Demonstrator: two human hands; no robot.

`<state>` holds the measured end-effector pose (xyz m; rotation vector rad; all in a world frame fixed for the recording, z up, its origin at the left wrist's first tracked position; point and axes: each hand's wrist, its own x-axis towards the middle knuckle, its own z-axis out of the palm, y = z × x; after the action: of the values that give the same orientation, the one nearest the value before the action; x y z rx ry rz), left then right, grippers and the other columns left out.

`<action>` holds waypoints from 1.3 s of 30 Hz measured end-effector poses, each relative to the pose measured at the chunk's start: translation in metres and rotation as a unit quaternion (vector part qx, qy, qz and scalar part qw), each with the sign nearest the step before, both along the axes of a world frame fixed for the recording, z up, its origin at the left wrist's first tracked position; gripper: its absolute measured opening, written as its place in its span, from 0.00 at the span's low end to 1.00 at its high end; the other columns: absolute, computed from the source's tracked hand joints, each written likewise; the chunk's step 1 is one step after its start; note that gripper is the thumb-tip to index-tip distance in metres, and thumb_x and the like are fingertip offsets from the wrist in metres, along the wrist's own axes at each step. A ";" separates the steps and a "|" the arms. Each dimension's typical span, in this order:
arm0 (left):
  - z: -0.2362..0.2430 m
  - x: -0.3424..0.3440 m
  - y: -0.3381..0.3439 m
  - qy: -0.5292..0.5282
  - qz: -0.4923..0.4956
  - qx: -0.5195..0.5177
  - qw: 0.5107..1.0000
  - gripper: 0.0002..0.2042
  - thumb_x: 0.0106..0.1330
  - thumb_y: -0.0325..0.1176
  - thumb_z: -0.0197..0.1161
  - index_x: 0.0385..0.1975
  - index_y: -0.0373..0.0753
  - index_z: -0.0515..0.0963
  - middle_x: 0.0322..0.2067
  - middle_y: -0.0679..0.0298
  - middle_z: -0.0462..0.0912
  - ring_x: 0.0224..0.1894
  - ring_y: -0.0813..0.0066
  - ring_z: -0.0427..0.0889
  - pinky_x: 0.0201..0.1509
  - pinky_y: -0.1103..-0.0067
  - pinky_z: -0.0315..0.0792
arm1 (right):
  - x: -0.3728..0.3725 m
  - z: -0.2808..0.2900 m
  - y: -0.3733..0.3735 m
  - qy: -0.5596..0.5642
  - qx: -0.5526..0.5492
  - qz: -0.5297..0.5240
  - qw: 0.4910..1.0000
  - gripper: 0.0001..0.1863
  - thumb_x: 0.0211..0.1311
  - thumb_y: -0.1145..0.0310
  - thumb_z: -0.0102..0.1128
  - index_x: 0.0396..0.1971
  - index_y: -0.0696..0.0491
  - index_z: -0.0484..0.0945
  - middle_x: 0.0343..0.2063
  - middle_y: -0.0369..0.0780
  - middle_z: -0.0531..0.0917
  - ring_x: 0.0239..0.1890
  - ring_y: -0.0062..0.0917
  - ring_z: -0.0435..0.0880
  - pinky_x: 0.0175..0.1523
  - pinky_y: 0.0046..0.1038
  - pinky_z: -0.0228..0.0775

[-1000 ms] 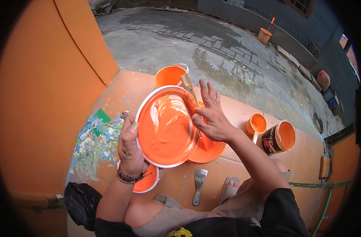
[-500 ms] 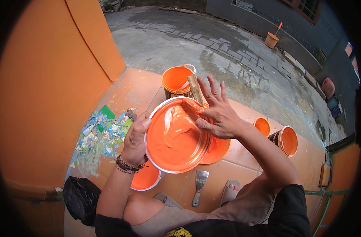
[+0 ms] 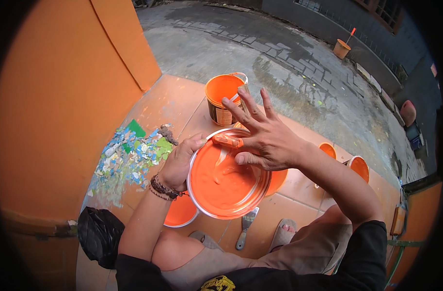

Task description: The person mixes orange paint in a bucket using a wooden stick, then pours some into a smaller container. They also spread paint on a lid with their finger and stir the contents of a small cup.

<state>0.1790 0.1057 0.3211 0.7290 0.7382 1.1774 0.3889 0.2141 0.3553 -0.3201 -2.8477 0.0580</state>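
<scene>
A round white-rimmed paint bucket lid [image 3: 226, 189], its inner face coated in wet orange paint, is held up over the tiles. My left hand [image 3: 180, 162] grips its left rim, thumb on top. Over the lid's far side, my right hand [image 3: 267, 138] has its fingers spread. Its index finger is covered in orange paint and reaches along the lid's far inner edge. White streaks cross the paint. Behind the lid stands an orange paint bucket [image 3: 225, 88] with a white handle; a wooden stick [image 3: 244, 92] shows beside it, partly hidden by my fingers.
Below the lid are a paint-filled container [image 3: 180, 213] and a putty knife [image 3: 247, 228]. Paint chips [image 3: 134, 157] lie by the orange wall [image 3: 71, 111]. A black plastic bag [image 3: 100, 237] sits at left. At right are two small paint containers, one a tub [image 3: 359, 168].
My right index finger has slid leftward along the lid's far edge. The lid has shifted slightly right and toward me, and the view has shifted a little.
</scene>
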 end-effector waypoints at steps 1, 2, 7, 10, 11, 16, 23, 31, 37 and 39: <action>0.000 0.001 0.001 -0.007 -0.005 -0.007 1.000 0.17 0.70 0.38 0.41 0.48 0.32 0.68 0.47 0.56 0.76 0.48 0.71 0.78 0.54 0.75 0.73 | -0.001 -0.002 0.000 0.021 -0.003 0.014 1.000 0.27 0.60 0.37 0.41 0.38 0.40 0.84 0.69 0.41 0.45 0.71 0.47 0.35 0.67 0.61 0.18; -0.001 0.000 0.002 -0.013 -0.009 -0.014 1.000 0.17 0.69 0.37 0.40 0.48 0.32 0.69 0.46 0.56 0.76 0.48 0.72 0.78 0.53 0.75 0.73 | -0.002 -0.002 0.001 0.020 -0.009 0.020 1.000 0.28 0.60 0.37 0.41 0.38 0.41 0.84 0.69 0.41 0.46 0.70 0.47 0.36 0.67 0.61 0.17; -0.017 -0.004 0.007 -0.056 -0.034 -0.028 0.997 0.16 0.70 0.35 0.40 0.45 0.32 0.71 0.43 0.57 0.78 0.45 0.72 0.79 0.52 0.75 0.74 | -0.009 -0.005 -0.001 0.016 -0.022 0.040 0.999 0.28 0.60 0.37 0.41 0.37 0.41 0.84 0.69 0.40 0.47 0.70 0.47 0.39 0.66 0.62 0.16; -0.018 0.001 0.009 -0.108 -0.056 -0.030 0.992 0.17 0.71 0.35 0.38 0.48 0.31 0.69 0.45 0.55 0.77 0.46 0.69 0.79 0.52 0.72 0.75 | -0.009 -0.004 -0.002 -0.001 -0.033 0.043 0.999 0.27 0.60 0.38 0.42 0.39 0.41 0.84 0.69 0.40 0.48 0.70 0.46 0.39 0.66 0.62 0.15; -0.023 -0.001 0.010 -0.115 -0.062 -0.024 0.991 0.18 0.71 0.36 0.37 0.50 0.30 0.68 0.47 0.53 0.76 0.47 0.66 0.79 0.52 0.70 0.75 | -0.009 -0.005 -0.002 -0.004 -0.030 0.045 0.999 0.28 0.60 0.37 0.42 0.38 0.42 0.84 0.69 0.40 0.47 0.71 0.46 0.37 0.66 0.61 0.16; -0.040 -0.002 0.017 -0.212 -0.100 -0.038 0.971 0.21 0.71 0.38 0.33 0.54 0.30 0.66 0.51 0.50 0.74 0.50 0.61 0.78 0.54 0.67 0.75 | -0.014 -0.011 -0.004 -0.012 -0.026 0.053 0.998 0.29 0.60 0.36 0.42 0.35 0.43 0.85 0.69 0.42 0.46 0.71 0.47 0.34 0.67 0.60 0.18; -0.033 0.008 0.028 -0.226 -0.111 -0.085 0.964 0.22 0.70 0.38 0.33 0.55 0.30 0.64 0.52 0.50 0.73 0.51 0.59 0.77 0.55 0.65 0.73 | -0.013 -0.012 -0.002 -0.022 -0.035 0.058 0.997 0.26 0.61 0.37 0.41 0.42 0.36 0.82 0.69 0.39 0.48 0.71 0.45 0.37 0.67 0.61 0.18; -0.040 0.017 0.040 -0.196 -0.090 -0.111 0.970 0.23 0.70 0.41 0.35 0.58 0.31 0.62 0.54 0.52 0.71 0.53 0.57 0.75 0.56 0.63 0.72 | -0.011 -0.012 0.003 -0.057 -0.007 0.076 0.995 0.27 0.61 0.36 0.39 0.42 0.37 0.82 0.69 0.40 0.49 0.71 0.47 0.37 0.67 0.61 0.18; -0.033 0.024 0.041 -0.182 -0.067 -0.090 0.977 0.26 0.71 0.45 0.37 0.61 0.34 0.58 0.57 0.51 0.67 0.56 0.57 0.72 0.58 0.63 0.71 | -0.011 -0.009 0.003 -0.090 -0.014 0.101 0.991 0.26 0.62 0.38 0.39 0.46 0.36 0.80 0.68 0.38 0.52 0.71 0.46 0.40 0.67 0.61 0.17; -0.038 0.022 0.044 -0.219 -0.114 -0.080 0.966 0.26 0.71 0.47 0.38 0.62 0.34 0.58 0.57 0.52 0.67 0.56 0.57 0.72 0.58 0.62 0.71 | -0.011 -0.010 0.002 -0.079 -0.004 0.114 0.990 0.25 0.63 0.39 0.39 0.47 0.36 0.79 0.68 0.37 0.52 0.71 0.45 0.41 0.67 0.62 0.18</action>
<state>0.2012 0.1493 0.2829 0.3861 0.3613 1.0064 0.3776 0.2164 0.3457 0.0026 -3.0293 0.0947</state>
